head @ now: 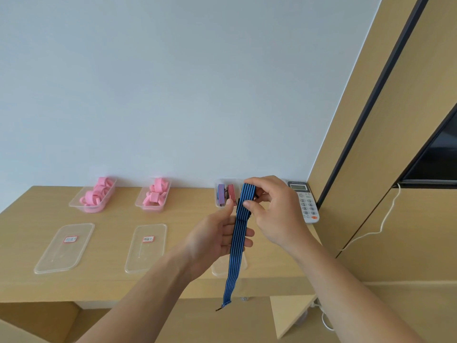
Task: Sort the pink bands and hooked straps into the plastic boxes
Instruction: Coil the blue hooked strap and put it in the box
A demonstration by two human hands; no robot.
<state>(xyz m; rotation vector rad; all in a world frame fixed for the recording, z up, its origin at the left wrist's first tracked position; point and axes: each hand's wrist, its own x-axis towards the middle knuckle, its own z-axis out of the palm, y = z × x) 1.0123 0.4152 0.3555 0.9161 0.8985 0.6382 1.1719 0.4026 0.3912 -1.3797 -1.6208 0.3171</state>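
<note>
A blue, black-striped hooked strap [238, 243] hangs in front of me. My right hand [269, 214] pinches its folded top end between thumb and fingers. My left hand [217, 233] lies flat behind the strap with its fingers straight, thumb up beside it. The strap's lower end with a small dark hook dangles past the desk's front edge. Behind my hands, a clear box [223, 194] against the wall holds a purple strap and a red striped strap. Two more clear boxes, the far-left box [76, 203] and the middle box [142, 203], hold pink bands.
Two clear lids with red-edged labels, the left lid [64, 248] and the middle lid [146, 247], lie on the wooden desk [111, 283]; a third lid [220, 268] shows under my hands. A white phone [305, 200] sits at the desk's right end by a wooden wall panel. A white cable [380, 226] hangs at right.
</note>
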